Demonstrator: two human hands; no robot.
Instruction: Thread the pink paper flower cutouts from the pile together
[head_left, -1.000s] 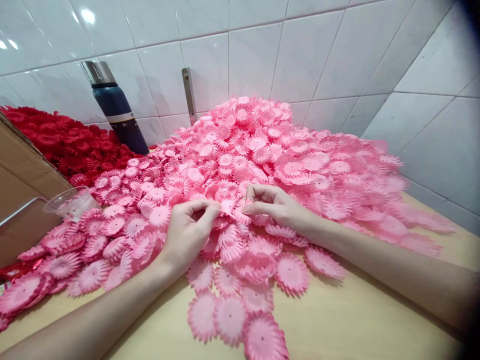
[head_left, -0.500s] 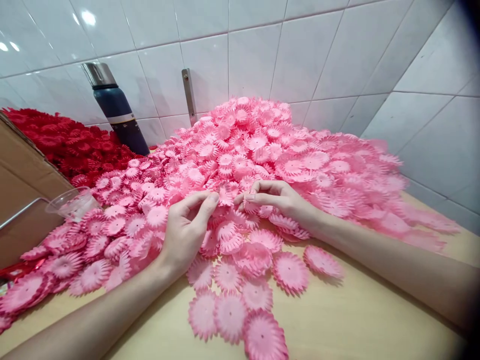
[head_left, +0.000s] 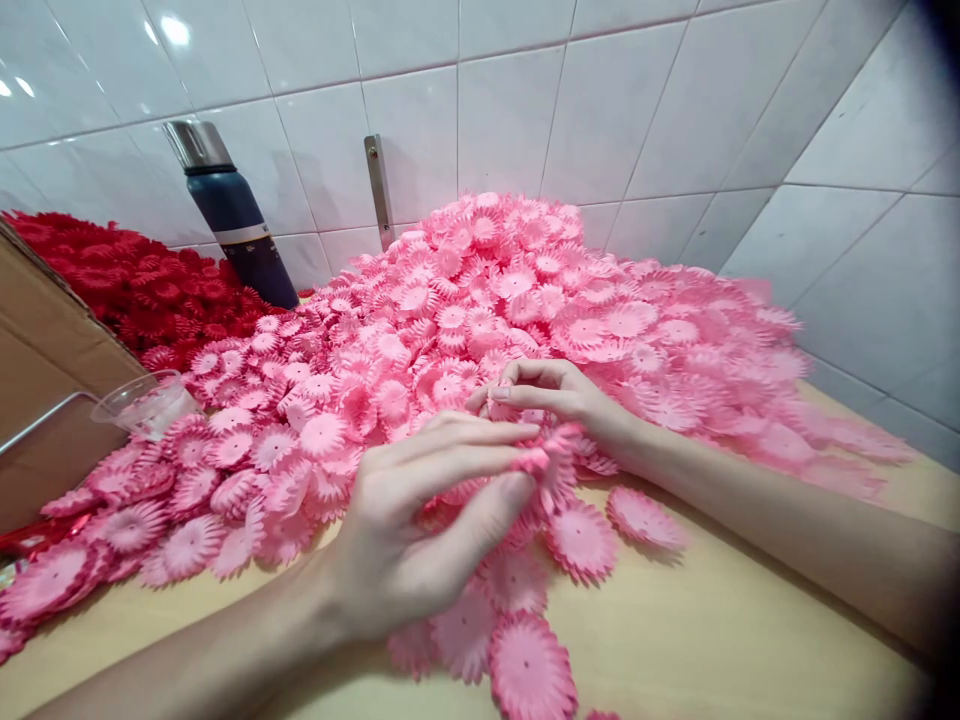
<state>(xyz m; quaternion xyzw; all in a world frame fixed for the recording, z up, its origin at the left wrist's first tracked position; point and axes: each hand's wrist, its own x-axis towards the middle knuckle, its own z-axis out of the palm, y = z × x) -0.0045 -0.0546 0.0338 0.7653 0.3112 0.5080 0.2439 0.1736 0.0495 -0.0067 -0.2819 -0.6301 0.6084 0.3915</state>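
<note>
With our right hand (head_left: 571, 400) we pinched a small pink piece (head_left: 498, 404) between thumb and fingers, at the near side of the large pink heap (head_left: 480, 300). Our left hand (head_left: 424, 525) was nearer and to the left, fingers spread, their tips at a blurred pink disc (head_left: 556, 468); we could not tell whether they gripped it. We had loose discs (head_left: 531, 668) near us on the table (head_left: 697, 640), and a blue bottle (head_left: 241, 225) far left.

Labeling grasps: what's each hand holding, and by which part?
Left hand: a blurred pink disc, apparently by its fringed edge. Right hand: pinches a small pink piece; which part can't be told.
</note>
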